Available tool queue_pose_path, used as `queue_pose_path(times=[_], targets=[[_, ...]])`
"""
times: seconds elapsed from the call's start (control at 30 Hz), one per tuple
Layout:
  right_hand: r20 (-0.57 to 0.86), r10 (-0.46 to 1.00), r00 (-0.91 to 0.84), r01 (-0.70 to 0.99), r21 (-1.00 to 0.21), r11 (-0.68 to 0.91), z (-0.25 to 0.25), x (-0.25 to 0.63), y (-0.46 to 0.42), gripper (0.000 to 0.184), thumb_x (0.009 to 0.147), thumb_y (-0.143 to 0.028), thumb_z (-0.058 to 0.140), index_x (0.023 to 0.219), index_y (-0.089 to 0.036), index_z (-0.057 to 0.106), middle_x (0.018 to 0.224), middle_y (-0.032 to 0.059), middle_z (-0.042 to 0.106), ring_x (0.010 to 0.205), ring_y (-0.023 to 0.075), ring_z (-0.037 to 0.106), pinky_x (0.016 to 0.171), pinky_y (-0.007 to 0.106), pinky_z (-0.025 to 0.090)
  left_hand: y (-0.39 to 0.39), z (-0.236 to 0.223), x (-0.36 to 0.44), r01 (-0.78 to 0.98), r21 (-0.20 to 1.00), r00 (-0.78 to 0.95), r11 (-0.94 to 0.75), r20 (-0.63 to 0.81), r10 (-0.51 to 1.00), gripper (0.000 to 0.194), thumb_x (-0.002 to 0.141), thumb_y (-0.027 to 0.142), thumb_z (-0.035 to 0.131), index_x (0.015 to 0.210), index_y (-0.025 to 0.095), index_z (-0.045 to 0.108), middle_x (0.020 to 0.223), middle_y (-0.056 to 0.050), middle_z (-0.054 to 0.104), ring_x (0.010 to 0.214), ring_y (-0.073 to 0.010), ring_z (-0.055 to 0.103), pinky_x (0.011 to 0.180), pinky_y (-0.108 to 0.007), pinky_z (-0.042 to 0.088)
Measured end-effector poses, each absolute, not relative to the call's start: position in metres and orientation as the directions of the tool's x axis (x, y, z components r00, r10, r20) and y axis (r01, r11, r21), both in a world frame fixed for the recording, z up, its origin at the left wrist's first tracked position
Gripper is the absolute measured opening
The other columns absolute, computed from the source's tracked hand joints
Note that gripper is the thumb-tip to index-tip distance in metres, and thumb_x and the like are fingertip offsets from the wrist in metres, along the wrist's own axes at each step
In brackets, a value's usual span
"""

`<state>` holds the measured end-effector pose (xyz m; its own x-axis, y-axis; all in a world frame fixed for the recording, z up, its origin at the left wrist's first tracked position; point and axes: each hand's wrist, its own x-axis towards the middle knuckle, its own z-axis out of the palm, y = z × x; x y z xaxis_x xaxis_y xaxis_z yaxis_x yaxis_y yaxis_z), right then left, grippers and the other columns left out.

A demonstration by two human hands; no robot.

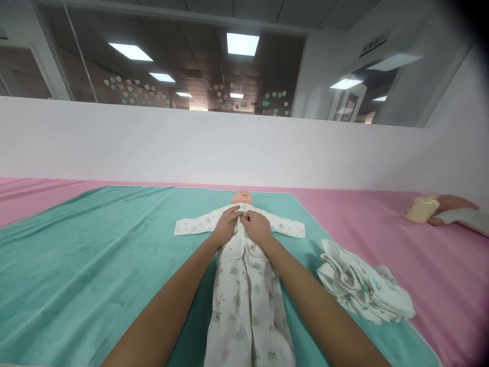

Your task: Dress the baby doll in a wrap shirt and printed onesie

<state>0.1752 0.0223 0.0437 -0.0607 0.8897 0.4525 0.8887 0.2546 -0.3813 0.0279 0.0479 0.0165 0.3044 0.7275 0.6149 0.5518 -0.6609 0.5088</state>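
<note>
A baby doll (pixel 242 197) lies on its back, its head toward the wall, in a white printed baby shirt (pixel 235 250) with both sleeves spread sideways. White trousers (pixel 263 311) in a similar animal print stretch toward me below the shirt. My left hand (pixel 227 224) is at the shirt's chest, fingertips at the front opening near the neck; its thumb is hard to make out. Close against it, my right hand (pixel 256 225) has its fingers curled in a pinch on the same front edge. The fingers cover the bit of cloth between them.
A teal sheet (pixel 95 265) lies over a pink cover (pixel 344 214). Folded white printed cloths (pixel 367 283) are piled at the right. Farther right sits a pale yellow bottle (pixel 421 209) beside a skin-coloured object (pixel 456 203). A low white wall (pixel 191 148) with windows above runs behind.
</note>
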Motion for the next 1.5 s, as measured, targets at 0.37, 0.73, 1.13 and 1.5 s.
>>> queue_pose_path(times=[0.37, 0.73, 1.13, 1.5], targets=[[0.532, 0.843, -0.086, 0.615, -0.637, 0.465, 0.033, 0.195, 0.032, 0.035, 0.086, -0.042, 0.038, 0.06, -0.02, 0.041, 0.057, -0.005, 0.045, 0.059, 0.0111, 0.043, 0.057, 0.022, 0.03, 0.042, 0.023, 0.029, 0.572, 0.512, 0.322, -0.641, 0.579, 0.749, 0.037, 0.091, 0.022, 0.031, 0.113, 0.022, 0.062, 0.135, -0.006, 0.047, 0.127, -0.019, 0.039, 0.109, -0.039, 0.031], [0.497, 0.868, 0.02, 0.804, -0.523, 0.281, 0.032, 0.191, 0.014, 0.028, 0.085, -0.036, 0.042, 0.062, -0.02, 0.044, 0.061, -0.003, 0.052, 0.058, 0.0114, 0.041, 0.055, 0.024, 0.024, 0.03, 0.024, 0.032, 0.618, 0.384, 0.357, -0.686, 0.64, 0.68, 0.037, 0.092, 0.02, 0.031, 0.11, 0.026, 0.062, 0.133, -0.004, 0.048, 0.126, -0.0193, 0.038, 0.108, -0.041, 0.031], [0.417, 0.878, -0.236, 0.916, -0.206, 0.344, 0.042, 0.186, -0.031, 0.032, 0.088, -0.046, 0.042, 0.076, -0.019, 0.054, 0.08, 0.0031, 0.058, 0.07, 0.0147, 0.051, 0.056, 0.027, 0.024, -0.01, 0.012, 0.021, 0.572, 0.403, 0.426, -0.714, 0.598, 0.679, 0.037, 0.093, 0.023, 0.032, 0.121, 0.027, 0.056, 0.143, -0.003, 0.036, 0.133, -0.021, 0.028, 0.111, -0.041, 0.026], [0.473, 0.841, -0.263, 0.878, -0.244, 0.412, 0.036, 0.19, -0.027, 0.029, 0.089, -0.031, 0.04, 0.065, -0.018, 0.05, 0.069, -0.0009, 0.056, 0.062, 0.0102, 0.046, 0.055, 0.026, 0.024, -0.01, 0.015, 0.021, 0.589, 0.412, 0.428, -0.695, 0.571, 0.7, 0.039, 0.093, 0.021, 0.031, 0.122, 0.029, 0.056, 0.142, -0.003, 0.037, 0.132, -0.0223, 0.029, 0.11, -0.043, 0.028]])
